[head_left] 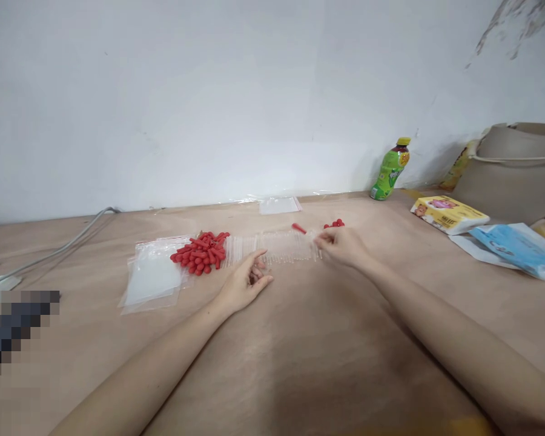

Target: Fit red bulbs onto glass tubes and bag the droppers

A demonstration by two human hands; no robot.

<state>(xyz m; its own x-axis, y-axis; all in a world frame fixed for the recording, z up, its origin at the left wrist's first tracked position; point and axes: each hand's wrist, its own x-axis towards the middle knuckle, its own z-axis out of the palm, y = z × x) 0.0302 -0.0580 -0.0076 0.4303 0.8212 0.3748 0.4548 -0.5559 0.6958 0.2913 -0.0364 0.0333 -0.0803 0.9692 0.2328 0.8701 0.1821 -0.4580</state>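
In the head view, your left hand (244, 281) is at the near edge of a row of clear tubes (284, 247), thumb and fingers apart. Your right hand (346, 245) is at the row's right end, its thumb and fingertips drawn close; you cannot tell here whether they are clamped on a tube. A single red bulb (298, 228) shows just beside those fingertips, tilted. The tubes lie side by side on the worktop (300, 357), in front of you. At the row's left end you have a heap of red bulbs (202, 254), partly over clear plastic bags (152, 275). A small red cluster (335, 224) sits just beyond your right hand. Farther right stands a green bottle (388, 172), near a yellow tissue pack (452, 212).
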